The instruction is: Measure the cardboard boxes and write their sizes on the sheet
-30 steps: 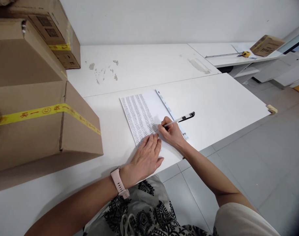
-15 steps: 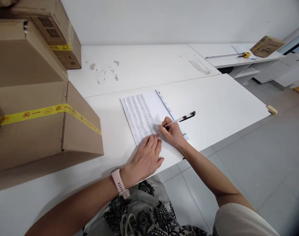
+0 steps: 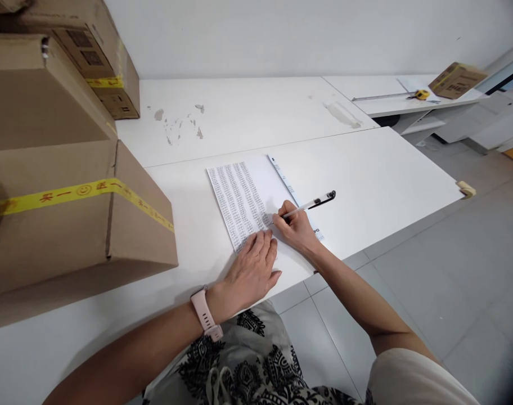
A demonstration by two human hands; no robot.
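Note:
A white sheet of paper [image 3: 259, 174] lies on the white table, its left part covered with columns of small dark handwriting. My left hand [image 3: 254, 264] rests flat on the sheet's lower edge, with a pink watch band on the wrist. Just right of it, my right hand [image 3: 296, 228] grips a clear pen with a black cap [image 3: 313, 203] on its rear end. The pen's tip is at the lower end of the rightmost written column. A light blue printed strip [image 3: 284, 179] shows along the paper's right edge.
Large cardboard boxes [image 3: 71, 208] with yellow tape fill the left side of the table [image 3: 239, 118]. At the far right back are a yellow tape measure [image 3: 422, 94], pulled out, and a small cardboard box [image 3: 457, 80]. A wall runs behind the table.

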